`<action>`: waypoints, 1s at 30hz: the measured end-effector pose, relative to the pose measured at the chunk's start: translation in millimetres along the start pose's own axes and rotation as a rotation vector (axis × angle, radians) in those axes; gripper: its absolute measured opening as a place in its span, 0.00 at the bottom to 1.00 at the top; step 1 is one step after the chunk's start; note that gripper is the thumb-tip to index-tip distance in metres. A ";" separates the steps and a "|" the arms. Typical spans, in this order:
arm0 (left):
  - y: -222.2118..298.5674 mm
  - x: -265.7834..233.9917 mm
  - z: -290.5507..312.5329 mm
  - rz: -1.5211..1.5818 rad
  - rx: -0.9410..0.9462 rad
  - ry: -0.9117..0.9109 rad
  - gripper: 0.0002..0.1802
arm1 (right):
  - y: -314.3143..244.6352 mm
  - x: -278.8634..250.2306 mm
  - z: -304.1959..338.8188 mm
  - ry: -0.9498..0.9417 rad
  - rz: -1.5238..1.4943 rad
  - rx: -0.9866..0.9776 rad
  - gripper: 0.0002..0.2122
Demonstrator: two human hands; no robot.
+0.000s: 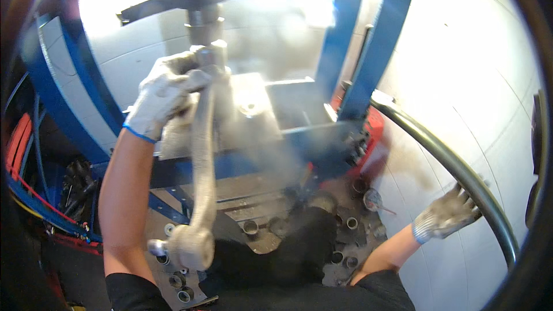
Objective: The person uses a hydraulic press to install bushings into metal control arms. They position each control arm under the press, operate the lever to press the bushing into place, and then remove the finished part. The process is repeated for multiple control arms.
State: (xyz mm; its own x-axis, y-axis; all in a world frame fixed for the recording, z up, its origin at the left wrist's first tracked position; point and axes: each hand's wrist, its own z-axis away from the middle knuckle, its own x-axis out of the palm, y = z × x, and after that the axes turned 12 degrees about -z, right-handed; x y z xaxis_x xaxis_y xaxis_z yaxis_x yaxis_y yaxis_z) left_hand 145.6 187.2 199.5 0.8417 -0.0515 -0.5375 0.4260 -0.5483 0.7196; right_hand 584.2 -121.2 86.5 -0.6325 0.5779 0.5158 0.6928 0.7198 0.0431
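Note:
A long metal control arm (203, 138) hangs in front of the blue press frame (377, 40). Its lower end carries a thick round knuckle with a shiny stud, close to my body. My left hand (164, 92), in a white work glove with a blue cuff, is closed around the arm's upper end, just under the vertical press ram (201, 26). At the right, my gloved right hand (449, 214) grips the lower part of a long, dark, curved lever (455, 164); the lever partly hides its fingers.
A pale metal plate (253, 101) lies on the press bed. Several metal rings and sleeves (250, 227) lie below on the floor, beside a small tin (372, 198). Red and blue hoses (46, 196) run at the left. A white wall (461, 80) stands right.

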 end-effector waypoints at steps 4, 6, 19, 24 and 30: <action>3.0 1.9 -1.9 0.044 0.017 0.033 0.31 | 22.5 11.6 -123.9 -0.321 -0.613 0.187 0.24; 3.7 2.6 -3.5 0.017 0.001 0.021 0.30 | 48.8 26.4 -166.1 -0.550 -0.268 0.050 0.22; 9.8 -1.5 0.2 0.051 0.029 -0.024 0.30 | -64.4 -52.8 20.2 -0.190 -0.659 0.282 0.12; 8.9 -2.6 -2.8 -0.054 -0.032 -0.001 0.34 | -35.9 -19.6 -28.0 0.290 -0.195 0.139 0.23; 2.3 -3.3 -3.2 -0.003 0.010 -0.021 0.35 | 58.7 67.4 -160.2 -0.506 -0.262 0.235 0.18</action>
State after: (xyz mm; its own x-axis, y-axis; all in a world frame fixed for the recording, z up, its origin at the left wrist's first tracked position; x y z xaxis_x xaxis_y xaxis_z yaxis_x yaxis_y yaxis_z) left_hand 144.8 188.8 204.3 0.8332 -0.0675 -0.5489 0.4250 -0.5569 0.7136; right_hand 637.7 -101.7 260.9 -0.8971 0.4400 0.0411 0.4339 0.8946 -0.1063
